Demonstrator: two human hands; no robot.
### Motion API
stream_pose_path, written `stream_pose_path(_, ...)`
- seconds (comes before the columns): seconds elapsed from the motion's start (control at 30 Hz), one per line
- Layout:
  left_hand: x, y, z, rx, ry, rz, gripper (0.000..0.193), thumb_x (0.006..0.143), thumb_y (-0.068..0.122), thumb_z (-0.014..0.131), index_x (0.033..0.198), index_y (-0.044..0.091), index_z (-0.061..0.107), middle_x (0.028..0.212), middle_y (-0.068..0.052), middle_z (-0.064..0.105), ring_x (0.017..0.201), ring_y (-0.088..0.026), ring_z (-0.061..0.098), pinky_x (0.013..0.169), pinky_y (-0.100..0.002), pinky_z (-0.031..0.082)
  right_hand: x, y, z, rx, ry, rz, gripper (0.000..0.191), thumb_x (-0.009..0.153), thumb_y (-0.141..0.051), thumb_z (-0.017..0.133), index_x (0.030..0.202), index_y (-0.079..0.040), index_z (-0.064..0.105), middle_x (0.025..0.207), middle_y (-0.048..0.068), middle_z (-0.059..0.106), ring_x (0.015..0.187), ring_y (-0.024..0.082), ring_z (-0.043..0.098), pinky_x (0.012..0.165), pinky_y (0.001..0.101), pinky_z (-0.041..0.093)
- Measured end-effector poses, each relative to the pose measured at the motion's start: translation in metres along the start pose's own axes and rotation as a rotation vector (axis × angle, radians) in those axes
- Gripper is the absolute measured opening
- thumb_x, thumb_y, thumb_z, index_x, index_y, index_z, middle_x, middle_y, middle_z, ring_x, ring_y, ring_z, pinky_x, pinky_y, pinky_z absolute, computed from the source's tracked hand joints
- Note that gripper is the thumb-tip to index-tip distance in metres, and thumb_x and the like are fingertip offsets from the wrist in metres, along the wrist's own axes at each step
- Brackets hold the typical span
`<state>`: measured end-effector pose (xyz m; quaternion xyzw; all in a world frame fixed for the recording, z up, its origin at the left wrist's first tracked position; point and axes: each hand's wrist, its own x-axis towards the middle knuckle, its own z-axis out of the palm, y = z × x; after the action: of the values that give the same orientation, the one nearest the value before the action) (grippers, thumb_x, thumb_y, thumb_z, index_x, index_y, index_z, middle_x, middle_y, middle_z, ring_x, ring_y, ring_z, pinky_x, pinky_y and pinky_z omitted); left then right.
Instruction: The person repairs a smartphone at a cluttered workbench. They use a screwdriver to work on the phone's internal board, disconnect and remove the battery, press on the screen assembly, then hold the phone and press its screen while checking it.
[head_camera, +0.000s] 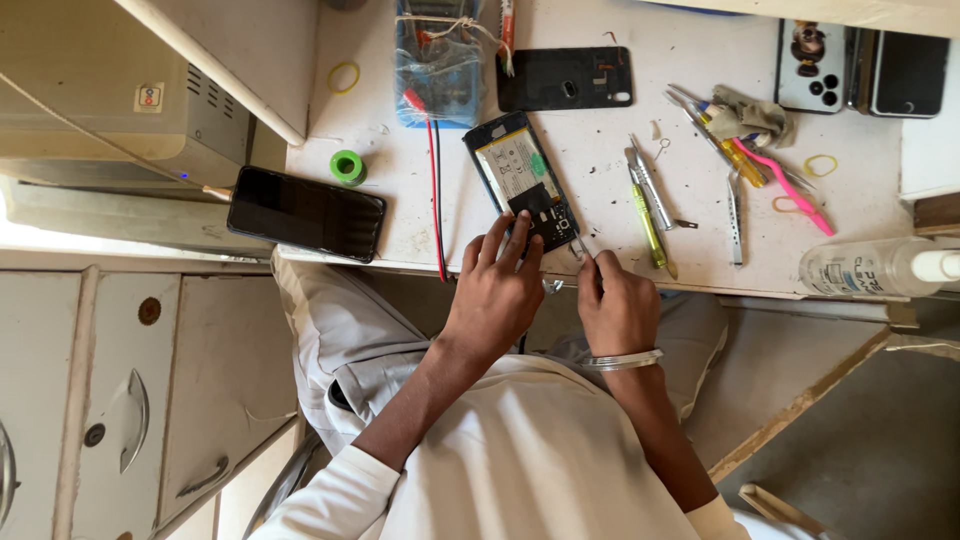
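My left hand (497, 292) presses opened phone (522, 180) flat on desk (600, 160), fingers spread, steadying it. My right hand (617, 305) pinches tweezers (580, 246), grip clamped, tips at phone's lower edge.

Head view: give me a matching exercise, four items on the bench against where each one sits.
Items:
1. opened phone
2. black phone
3. green tape roll
4. clear bottle

Places:
A. lying on its side at the right edge of the table
B. under the fingertips of the left hand, with the right hand beside its lower end
C. screen up, overhanging the table's near left corner
D. just above the black phone, below a yellow rubber band

Pairs: 1-B, 2-C, 3-D, 4-A
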<state>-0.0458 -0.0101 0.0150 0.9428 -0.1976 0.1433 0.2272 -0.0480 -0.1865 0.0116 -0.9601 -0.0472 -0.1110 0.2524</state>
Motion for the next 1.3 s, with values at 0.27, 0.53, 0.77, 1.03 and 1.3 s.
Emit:
stream_pose_path(0.27,0.000,0.000,0.001,0.042,-0.012,0.018,0.042,0.084,0.010,0.069,0.122,-0.007,0.066,0.142,-0.027,0.058,0.134,-0.040,0.051,0.105,-0.050,0.044,0.007,-0.007,-0.001,-0.055,-0.036,0.004,0.021,0.102,-0.014,0.065,0.084,-0.002,0.060,0.064,0.019,0.063,0.058,0.039,0.063,0.052,0.0498,0.047)
stream_pose_path(0.53,0.001,-0.005,-0.004,0.002,-0.069,0.045,0.048,0.077,0.006,0.068,0.124,-0.008,0.066,0.143,-0.027,0.057,0.133,-0.042,0.050,0.102,-0.050,0.045,0.020,0.012,-0.012,-0.074,-0.165,-0.131,0.016,0.100,-0.014,0.065,0.090,-0.003,0.064,0.060,0.017,0.063,0.055,0.037,0.064,0.050,0.0474,0.048)
stream_pose_path(0.77,0.001,-0.004,-0.003,0.037,-0.068,0.040,0.048,0.079,0.005,0.068,0.125,-0.008,0.066,0.145,-0.027,0.055,0.136,-0.042,0.047,0.106,-0.050,0.044,0.019,0.012,-0.004,0.022,-0.140,-0.103,0.021,0.103,-0.013,0.065,0.086,-0.001,0.061,0.060,0.018,0.061,0.054,0.037,0.063,0.049,0.0476,0.045)
stream_pose_path(1.03,0.001,-0.006,-0.003,0.036,-0.071,0.049,0.048,0.080,0.006,0.069,0.126,-0.006,0.067,0.145,-0.025,0.056,0.135,-0.042,0.048,0.105,-0.050,0.045,0.014,0.005,0.010,-0.009,-0.025,-0.095,0.019,0.102,-0.010,0.066,0.087,0.000,0.060,0.063,0.019,0.062,0.057,0.039,0.063,0.050,0.0480,0.045)
stream_pose_path(1.3,0.001,-0.008,0.002,0.060,-0.085,0.062,0.052,0.077,-0.003,0.063,0.129,-0.007,0.065,0.147,-0.027,0.053,0.136,-0.043,0.045,0.104,-0.049,0.044,0.030,0.010,0.014,0.116,-0.052,-0.083,0.016,0.103,-0.010,0.064,0.091,0.000,0.063,0.061,0.019,0.062,0.053,0.036,0.064,0.048,0.0471,0.043)
